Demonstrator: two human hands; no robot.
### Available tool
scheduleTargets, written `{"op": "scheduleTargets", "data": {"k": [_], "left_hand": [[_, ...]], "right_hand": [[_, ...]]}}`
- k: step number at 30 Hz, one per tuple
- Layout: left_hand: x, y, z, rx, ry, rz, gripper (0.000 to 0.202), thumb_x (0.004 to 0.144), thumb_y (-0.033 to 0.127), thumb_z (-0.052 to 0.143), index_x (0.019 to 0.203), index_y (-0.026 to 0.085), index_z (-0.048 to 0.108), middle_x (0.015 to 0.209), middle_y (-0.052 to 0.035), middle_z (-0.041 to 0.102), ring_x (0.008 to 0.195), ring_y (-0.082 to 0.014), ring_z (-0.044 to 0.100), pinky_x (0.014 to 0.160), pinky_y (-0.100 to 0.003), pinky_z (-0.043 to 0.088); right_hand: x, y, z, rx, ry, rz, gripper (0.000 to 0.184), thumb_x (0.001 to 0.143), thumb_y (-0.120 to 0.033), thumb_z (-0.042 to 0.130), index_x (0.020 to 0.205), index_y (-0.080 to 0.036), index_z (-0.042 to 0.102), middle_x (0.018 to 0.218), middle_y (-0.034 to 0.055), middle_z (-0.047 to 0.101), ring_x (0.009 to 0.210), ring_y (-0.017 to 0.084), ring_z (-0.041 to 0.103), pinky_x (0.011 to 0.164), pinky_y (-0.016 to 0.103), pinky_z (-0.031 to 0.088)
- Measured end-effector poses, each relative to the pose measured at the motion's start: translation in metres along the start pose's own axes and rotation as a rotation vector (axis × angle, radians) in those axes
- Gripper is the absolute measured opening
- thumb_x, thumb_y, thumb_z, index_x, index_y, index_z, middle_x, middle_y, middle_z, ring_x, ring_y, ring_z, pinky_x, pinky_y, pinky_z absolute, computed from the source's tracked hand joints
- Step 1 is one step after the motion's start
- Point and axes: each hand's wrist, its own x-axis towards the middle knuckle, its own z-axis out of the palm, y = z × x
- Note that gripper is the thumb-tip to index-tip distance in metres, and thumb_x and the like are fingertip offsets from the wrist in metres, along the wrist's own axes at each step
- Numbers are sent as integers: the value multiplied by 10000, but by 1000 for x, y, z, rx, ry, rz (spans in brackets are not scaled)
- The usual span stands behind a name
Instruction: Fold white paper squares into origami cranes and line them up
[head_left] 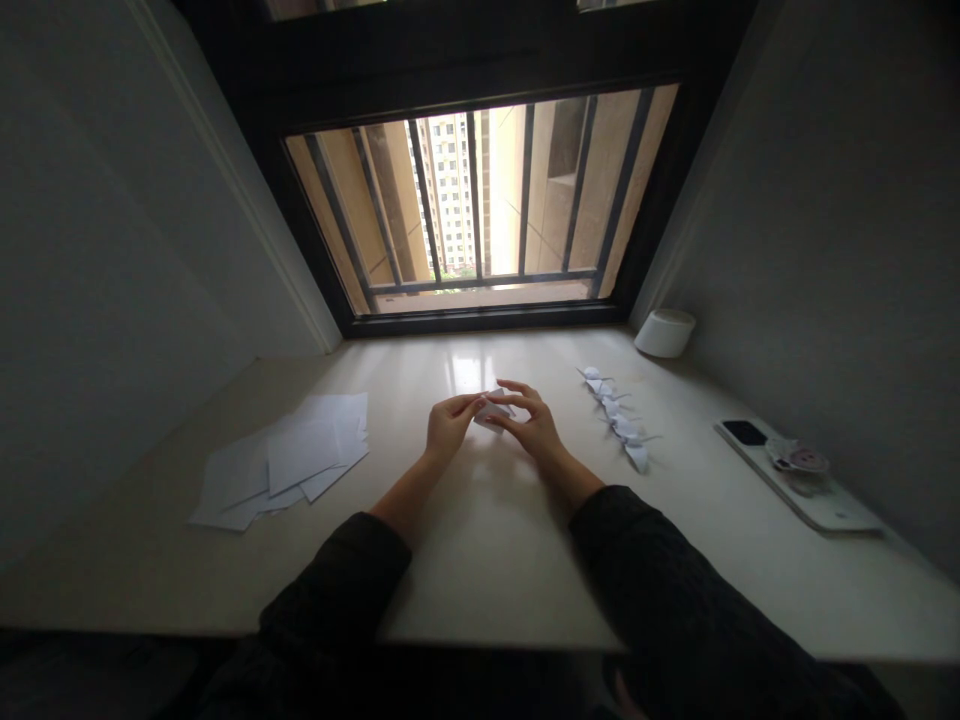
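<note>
Between my two hands, over the middle of the sill, is a small folded piece of white paper (pixel 493 409). My left hand (pixel 451 422) pinches its left side with thumb and fingertips. From the right, my right hand (pixel 534 422) grips the same paper, thumb below and fingers curved over the top. The fingers cover part of the folds. To the right stands a row of several small folded paper figures (pixel 616 412) with thin pointed ends, apart from my hands. Loose white paper sheets (pixel 304 450) lie overlapping on the left.
A phone (pixel 795 480) with a round grip on its back lies at the right. Behind it, a white cup-like object (pixel 665 333) stands near the wall. The pale sill (pixel 495 570) ends at a dark-framed, barred window (pixel 480 322). Walls rise on both sides.
</note>
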Motion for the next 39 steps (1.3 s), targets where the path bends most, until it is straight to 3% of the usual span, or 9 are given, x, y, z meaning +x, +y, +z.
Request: {"op": "scheduleTargets", "data": {"k": [13, 21, 29, 34, 39], "left_hand": [[-3, 4, 0, 90, 63, 42, 290, 730, 405, 663, 885, 174, 742, 894, -76, 728, 819, -218, 662, 738, -307, 495], [1, 2, -2, -7, 164, -15, 351, 724, 454, 651, 886, 155, 738, 826, -56, 725, 748, -186, 640, 668, -287, 495], [1, 0, 0, -70, 135, -91, 354, 694, 454, 682, 860, 145, 730, 843, -75, 723, 780, -198, 663, 748, -331, 516], [0, -1, 1, -69, -15, -172, 380, 701, 448, 683, 932, 148, 714, 850, -88, 721, 787, -204, 673, 725, -317, 505], [0, -4, 1, -58, -46, -199, 425, 684, 460, 696, 981, 156, 709, 868, -94, 720, 793, -203, 664, 688, -303, 509]], "right_hand": [[1, 0, 2, 131, -26, 135, 259, 612, -445, 762, 773, -247, 712, 1120, 61, 649, 1079, 257, 573, 965, 435, 407], [-1, 4, 8, 361, -105, 366, 341, 576, -492, 760, 705, -196, 650, 898, 65, 714, 875, 244, 651, 806, 409, 496], [3, -2, 2, 484, 56, 520, 404, 519, -476, 788, 756, -176, 657, 775, 75, 716, 703, 226, 659, 583, 310, 498], [4, 1, 0, 514, 139, 422, 402, 580, -432, 769, 887, -189, 678, 875, 70, 718, 763, 218, 664, 686, 346, 512], [4, 6, 1, 425, 72, 356, 391, 630, -437, 736, 937, -199, 696, 937, 76, 716, 839, 229, 661, 778, 378, 505]]}}
